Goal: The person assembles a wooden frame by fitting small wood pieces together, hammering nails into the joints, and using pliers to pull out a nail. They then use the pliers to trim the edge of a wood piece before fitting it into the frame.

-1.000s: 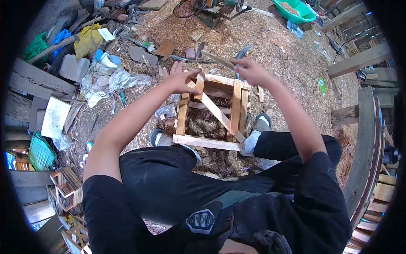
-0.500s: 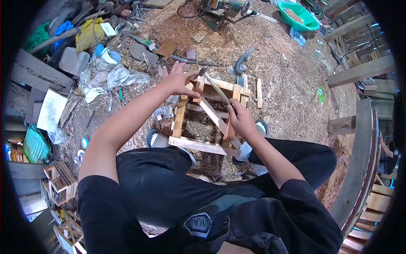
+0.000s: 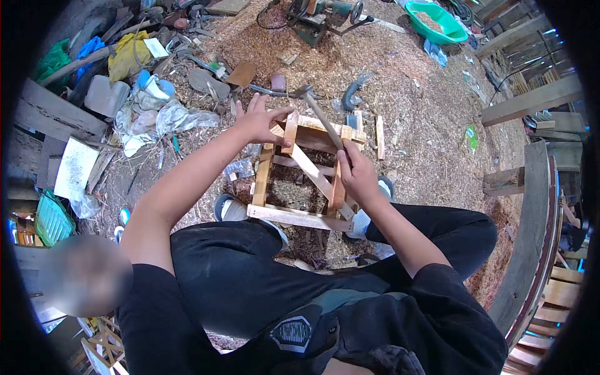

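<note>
A small wooden frame (image 3: 300, 217) of pale slats, with a diagonal brace, stands on the ground between my feet. My left hand (image 3: 256, 123) is at its far left corner; thumb and index finger grip a short upright piece (image 3: 290, 132), while the other fingers spread away. In my right hand (image 3: 358, 175) is a hammer (image 3: 324, 117), held by its handle over the frame's far right side. The hammer's head is raised beyond the frame's far edge, apart from the wood. Whether a nail is at the corner cannot be seen.
Wood shavings (image 3: 412, 150) cover the ground. Plastic bags (image 3: 181, 117) and scraps lie to the left. A machine (image 3: 322, 19) and a green basin (image 3: 437, 25) stand at the back. A wooden beam (image 3: 528, 231) runs along the right. A person's blurred head (image 3: 86, 275) is at lower left.
The hammer's head has lifted away from the left-hand corner, up and to the right. My left hand stays at the corner. A person's head has come into view at lower left.
</note>
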### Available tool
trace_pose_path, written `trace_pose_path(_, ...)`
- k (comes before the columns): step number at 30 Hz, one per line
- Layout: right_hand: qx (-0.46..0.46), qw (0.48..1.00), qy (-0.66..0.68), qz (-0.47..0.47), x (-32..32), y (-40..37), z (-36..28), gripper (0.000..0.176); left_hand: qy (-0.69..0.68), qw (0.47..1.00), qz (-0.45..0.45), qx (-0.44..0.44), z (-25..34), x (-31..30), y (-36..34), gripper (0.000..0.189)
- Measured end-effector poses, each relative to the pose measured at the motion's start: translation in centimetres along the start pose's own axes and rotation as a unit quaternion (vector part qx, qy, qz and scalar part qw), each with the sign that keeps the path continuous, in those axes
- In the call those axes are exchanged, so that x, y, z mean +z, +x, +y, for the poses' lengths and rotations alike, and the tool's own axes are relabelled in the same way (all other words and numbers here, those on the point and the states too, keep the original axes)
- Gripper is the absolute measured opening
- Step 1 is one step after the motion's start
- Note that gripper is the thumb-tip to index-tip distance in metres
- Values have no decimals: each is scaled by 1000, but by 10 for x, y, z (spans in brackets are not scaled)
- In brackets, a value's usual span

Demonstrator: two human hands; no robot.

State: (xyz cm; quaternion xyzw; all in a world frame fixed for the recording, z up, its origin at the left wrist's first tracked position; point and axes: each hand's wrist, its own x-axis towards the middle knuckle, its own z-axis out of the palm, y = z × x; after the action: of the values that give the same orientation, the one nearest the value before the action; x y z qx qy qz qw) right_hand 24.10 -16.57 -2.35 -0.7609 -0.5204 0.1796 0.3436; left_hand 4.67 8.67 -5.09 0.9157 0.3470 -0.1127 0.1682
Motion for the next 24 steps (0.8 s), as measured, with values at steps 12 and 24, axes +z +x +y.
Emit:
trace_pose_path(12,-23,997,-72,-28,2,3,5,34,13,1000,0,-4,4,-5,-2,112)
trace_pose_path(24,-16,996,-84,-40,4,0,7,32,21,1000,-14,-13,6,-9,-2,114)
